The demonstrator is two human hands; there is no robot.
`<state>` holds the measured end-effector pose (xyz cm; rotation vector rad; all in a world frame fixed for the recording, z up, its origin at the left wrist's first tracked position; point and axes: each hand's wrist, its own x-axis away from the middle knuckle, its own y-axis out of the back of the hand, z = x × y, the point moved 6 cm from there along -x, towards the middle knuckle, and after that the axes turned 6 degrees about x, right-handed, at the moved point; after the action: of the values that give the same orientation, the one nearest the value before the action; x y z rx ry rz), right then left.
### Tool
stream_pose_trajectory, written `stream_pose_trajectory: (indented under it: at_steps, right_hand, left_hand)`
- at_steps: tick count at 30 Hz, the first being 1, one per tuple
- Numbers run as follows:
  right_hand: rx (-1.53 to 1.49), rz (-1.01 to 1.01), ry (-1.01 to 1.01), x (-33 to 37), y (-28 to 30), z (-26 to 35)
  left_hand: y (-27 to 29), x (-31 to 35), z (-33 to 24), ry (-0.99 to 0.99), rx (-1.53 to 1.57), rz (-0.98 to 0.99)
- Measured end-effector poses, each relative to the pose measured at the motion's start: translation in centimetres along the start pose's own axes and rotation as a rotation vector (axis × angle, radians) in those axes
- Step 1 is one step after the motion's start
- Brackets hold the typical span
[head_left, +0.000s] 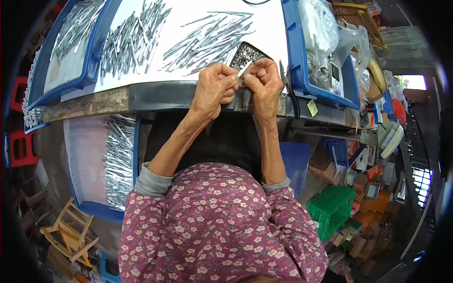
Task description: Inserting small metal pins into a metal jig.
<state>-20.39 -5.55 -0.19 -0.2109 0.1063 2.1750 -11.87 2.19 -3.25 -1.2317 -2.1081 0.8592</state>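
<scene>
The left hand point(213, 92) pinches a thin white strip point(244, 70) near a black tray point(255, 48) of small silver metal bits point(244, 54). I can't tell if the right hand point(266, 88) grips it too. Loose fingers could drop it.

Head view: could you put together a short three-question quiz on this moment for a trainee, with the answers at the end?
1. True or false: the left hand and the right hand come together at a small white piece.
2. Which lies just beyond the hands?
A) a red stool
B) a black tray of small metal pieces
C) a green crate
3. Fill in the blank: the open bin at the right of the worktable is ____ in colour.

Key: 1. true; 2. B; 3. blue
</scene>
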Motion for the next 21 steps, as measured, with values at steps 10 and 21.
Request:
stream_pose_trajectory:
  at_steps: [10,21]
  right_hand:
    - [-0.120,-0.045,-0.010,-0.1,-0.1,0.1]
    - [-0.108,-0.017,-0.059,-0.1,-0.1,0.4]
  left_hand:
    - [-1.1,0.4,-1.8,-0.384,-0.604,-0.046]
    - [-2.2,0.8,-2.7,-0.579,-0.928,-0.054]
